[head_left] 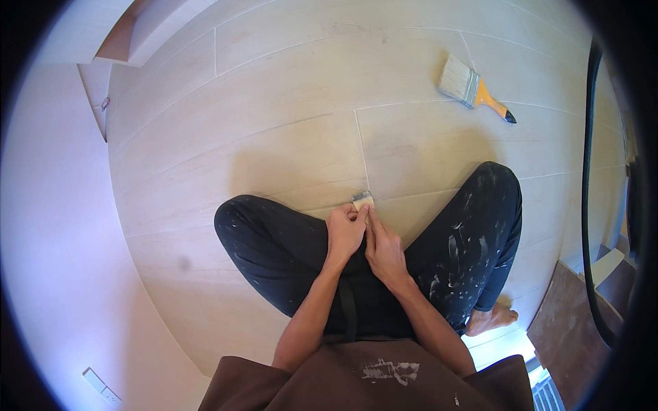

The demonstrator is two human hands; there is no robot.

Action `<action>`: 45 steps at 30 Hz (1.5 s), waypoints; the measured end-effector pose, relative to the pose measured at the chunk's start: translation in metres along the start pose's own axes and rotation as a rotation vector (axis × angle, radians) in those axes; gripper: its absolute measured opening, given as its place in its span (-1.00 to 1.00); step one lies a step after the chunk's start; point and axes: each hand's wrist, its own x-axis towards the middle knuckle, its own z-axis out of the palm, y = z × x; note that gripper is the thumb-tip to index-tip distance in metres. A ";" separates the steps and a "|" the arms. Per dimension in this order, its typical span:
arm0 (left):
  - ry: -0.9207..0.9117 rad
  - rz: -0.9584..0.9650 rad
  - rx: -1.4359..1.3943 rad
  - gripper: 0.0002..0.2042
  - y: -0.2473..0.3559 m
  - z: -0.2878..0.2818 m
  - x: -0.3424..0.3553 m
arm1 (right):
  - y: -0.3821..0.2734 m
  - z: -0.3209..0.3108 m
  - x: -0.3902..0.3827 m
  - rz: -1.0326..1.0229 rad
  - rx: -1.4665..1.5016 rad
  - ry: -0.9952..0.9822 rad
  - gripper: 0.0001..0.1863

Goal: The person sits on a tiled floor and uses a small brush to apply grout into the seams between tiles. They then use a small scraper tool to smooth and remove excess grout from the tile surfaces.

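Between my crossed legs, both hands meet on a small pale-yellow piece with a flat grey end (362, 199), pointing away from me. Its exact kind is too small to make out; most of it is covered by my fingers. My left hand (345, 231) closes on it from the left, fingers curled. From the right, my right hand (385, 248) presses against it with thumb and fingers. The grey end lies over a joint between the floor tiles (295, 147), and I cannot tell whether it touches them.
A wide paintbrush (473, 90) with pale bristles and an orange handle lies on the floor, far right. A white wall (62, 226) with a socket (101, 388) runs along the left. At the right hangs a black cable (587, 178), near a brown board (572, 335).
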 end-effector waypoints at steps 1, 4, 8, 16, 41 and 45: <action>-0.013 -0.005 -0.002 -0.66 -0.001 -0.001 0.000 | -0.001 0.000 -0.001 0.040 -0.013 -0.040 -0.49; -0.045 -0.025 0.012 -0.65 -0.005 -0.003 -0.002 | -0.005 -0.003 -0.005 0.103 -0.039 -0.108 -0.48; -0.019 0.010 0.198 -0.63 -0.005 -0.001 0.003 | -0.007 -0.005 0.000 0.051 -0.034 -0.078 -0.49; 0.032 0.098 0.097 -0.65 -0.001 0.001 0.019 | 0.007 0.004 0.019 0.092 0.011 -0.124 -0.45; 0.203 0.257 0.205 -0.59 0.050 -0.006 0.086 | -0.012 0.005 0.102 0.118 -0.116 -0.134 -0.49; 0.191 0.247 0.130 -0.61 0.070 -0.007 0.114 | -0.015 0.007 0.133 0.101 -0.047 -0.055 -0.49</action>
